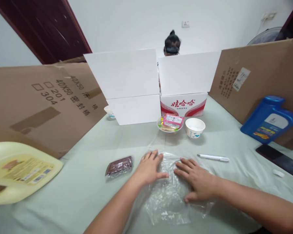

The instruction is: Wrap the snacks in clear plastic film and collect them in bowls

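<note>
A clear plastic bag (169, 191) lies crumpled flat on the pale green table (88, 182) in front of me. My left hand (148, 169) rests palm down on the bag's upper left part, fingers stretched out. My right hand (197, 180) lies flat on the bag's right side, fingers spread and pointing left. Neither hand grips anything. A small dark brown packet in clear wrap (119, 165) lies just left of my left hand.
A white pen (213, 157) lies right of the bag. Behind it stand a clear bowl with snack packets (170, 123) and a white paper cup (194, 127). A yellow jug (17, 172) lies at left, a blue jug (268, 120) and a dark phone (280, 161) at right. Cardboard and white boxes wall the table; a person sits behind them.
</note>
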`<state>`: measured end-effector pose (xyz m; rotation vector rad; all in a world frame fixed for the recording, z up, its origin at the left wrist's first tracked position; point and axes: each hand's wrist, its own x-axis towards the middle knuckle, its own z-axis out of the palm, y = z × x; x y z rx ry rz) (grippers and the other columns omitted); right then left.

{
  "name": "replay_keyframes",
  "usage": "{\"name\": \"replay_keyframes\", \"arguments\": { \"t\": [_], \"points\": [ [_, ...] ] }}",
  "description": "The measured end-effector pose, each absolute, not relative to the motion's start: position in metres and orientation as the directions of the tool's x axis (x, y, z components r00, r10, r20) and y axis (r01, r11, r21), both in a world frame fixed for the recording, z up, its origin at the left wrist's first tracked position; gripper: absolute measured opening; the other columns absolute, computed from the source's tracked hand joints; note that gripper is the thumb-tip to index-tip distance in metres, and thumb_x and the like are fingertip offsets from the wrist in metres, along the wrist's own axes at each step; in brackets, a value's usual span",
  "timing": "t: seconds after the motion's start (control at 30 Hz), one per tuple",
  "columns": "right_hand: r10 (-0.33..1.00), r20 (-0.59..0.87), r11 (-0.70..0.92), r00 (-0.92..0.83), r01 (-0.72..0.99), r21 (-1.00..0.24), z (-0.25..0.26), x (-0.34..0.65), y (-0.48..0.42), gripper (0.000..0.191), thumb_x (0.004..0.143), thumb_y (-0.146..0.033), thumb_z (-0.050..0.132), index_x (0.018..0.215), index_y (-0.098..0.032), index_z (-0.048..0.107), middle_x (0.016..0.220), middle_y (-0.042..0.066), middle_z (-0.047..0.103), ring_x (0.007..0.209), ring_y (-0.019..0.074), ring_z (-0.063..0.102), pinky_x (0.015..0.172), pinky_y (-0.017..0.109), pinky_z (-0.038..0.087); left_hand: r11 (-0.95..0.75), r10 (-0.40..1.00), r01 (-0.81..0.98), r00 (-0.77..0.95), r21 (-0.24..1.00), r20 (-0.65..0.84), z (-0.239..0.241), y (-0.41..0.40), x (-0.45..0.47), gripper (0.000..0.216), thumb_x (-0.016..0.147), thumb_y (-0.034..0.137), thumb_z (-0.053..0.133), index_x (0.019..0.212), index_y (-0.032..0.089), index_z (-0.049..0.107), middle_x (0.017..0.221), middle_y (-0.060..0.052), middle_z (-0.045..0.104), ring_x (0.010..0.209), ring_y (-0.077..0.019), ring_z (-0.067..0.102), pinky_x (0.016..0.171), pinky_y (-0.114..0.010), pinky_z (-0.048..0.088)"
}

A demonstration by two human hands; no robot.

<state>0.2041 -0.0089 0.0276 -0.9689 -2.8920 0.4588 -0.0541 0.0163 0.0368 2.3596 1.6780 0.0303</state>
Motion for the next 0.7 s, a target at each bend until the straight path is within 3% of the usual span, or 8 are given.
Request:
{"name": "replay_keyframes", "arguments": {
  "t": [0.07,0.17,0.23,0.33,0.4,0.5,0.6,0.7],
  "points": [
    [0.639,-0.109,0.692,-0.761,0.631,-0.35,0.027,0.216,-0.008,0.099,0.067,-0.069,0.065,0.148,-0.021,0.035,0.154,0.019,0.029,0.142,0.0439,0.015,0.11,0.065,0.014,-0.259,0.958,0.949,0.276,0.181,-0.076,0.038,0.023,-0.061,0.072,0.079,0.062,0.06,0.137,0.022,0.047,0.148,-0.015,0.039,0.137,-0.0379,0.033,0.107,-0.054,0.033],
    [0.658,-0.077,0.674,-0.749,0.632,-0.384,0.025,0.221,-0.002,0.098,0.068,-0.071,0.064,0.149,-0.023,0.032,0.155,0.016,0.026,0.143,0.043,0.011,0.111,0.066,0.007,-0.229,0.973,0.961,0.226,0.156,0.037,0.037,0.028,-0.062,0.048,0.085,0.042,0.061,0.126,0.019,0.056,0.141,-0.016,0.047,0.132,-0.0354,0.04,0.104,-0.051,0.038],
    [0.702,0.011,0.661,-0.712,0.645,-0.383,0.021,0.22,0.004,0.091,0.073,-0.07,0.061,0.147,-0.023,0.036,0.154,0.016,0.03,0.142,0.041,0.017,0.111,0.064,0.015,-0.28,0.956,0.943,0.257,0.181,0.141,0.035,0.026,-0.057,0.033,0.086,0.03,0.06,0.116,0.019,0.06,0.131,-0.014,0.053,0.125,-0.0316,0.046,0.102,-0.047,0.04],
    [0.774,0.169,0.62,-0.61,0.676,-0.398,0.013,0.221,0.013,0.065,0.087,-0.055,0.054,0.14,-0.021,0.044,0.146,0.017,0.041,0.135,0.0332,0.035,0.108,0.054,0.032,-0.452,0.888,0.858,0.406,0.246,0.214,0.033,0.019,-0.047,0.022,0.085,0.022,0.059,0.106,0.021,0.064,0.123,-0.01,0.057,0.119,-0.0263,0.05,0.102,-0.042,0.042],
    [0.793,0.26,0.608,-0.552,0.686,-0.399,0.01,0.226,0.018,0.05,0.091,-0.045,0.051,0.135,-0.019,0.049,0.138,0.016,0.049,0.129,0.0294,0.044,0.105,0.05,0.038,-0.496,0.868,0.828,0.46,0.262,0.189,0.032,0.017,-0.043,0.028,0.08,0.025,0.066,0.108,0.022,0.064,0.129,-0.009,0.052,0.122,-0.0272,0.047,0.103,-0.042,0.041],
    [0.832,0.317,0.552,-0.456,0.738,-0.387,0.011,0.238,0.02,0.039,0.092,-0.036,0.049,0.127,-0.02,0.054,0.123,0.015,0.057,0.116,0.0278,0.054,0.098,0.046,0.046,-0.416,0.909,0.874,0.406,0.252,0.092,0.034,0.016,-0.045,0.054,0.074,0.031,0.073,0.124,0.022,0.056,0.128,-0.01,0.051,0.12,-0.0287,0.049,0.102,-0.042,0.042],
    [0.915,0.196,0.401,-0.352,0.843,-0.359,0.017,0.246,0.014,0.038,0.09,-0.036,0.051,0.124,-0.02,0.056,0.108,0.012,0.061,0.095,0.027,0.063,0.082,0.042,0.053,-0.336,0.934,0.914,0.355,0.226,-0.046,0.042,0.014,-0.052,0.073,0.068,0.037,0.077,0.134,0.02,0.049,0.118,-0.011,0.059,0.115,-0.0314,0.053,0.099,-0.043,0.044],
    [0.947,0.073,0.319,-0.312,0.897,-0.305,0.022,0.246,0.009,0.045,0.086,-0.04,0.057,0.127,-0.021,0.055,0.106,0.011,0.062,0.089,0.0272,0.065,0.077,0.041,0.053,-0.288,0.944,0.924,0.318,0.251,-0.087,0.051,0.009,-0.054,0.066,0.07,0.032,0.074,0.131,0.02,0.051,0.109,-0.009,0.064,0.108,-0.031,0.059,0.093,-0.042,0.047]
  ]
}}
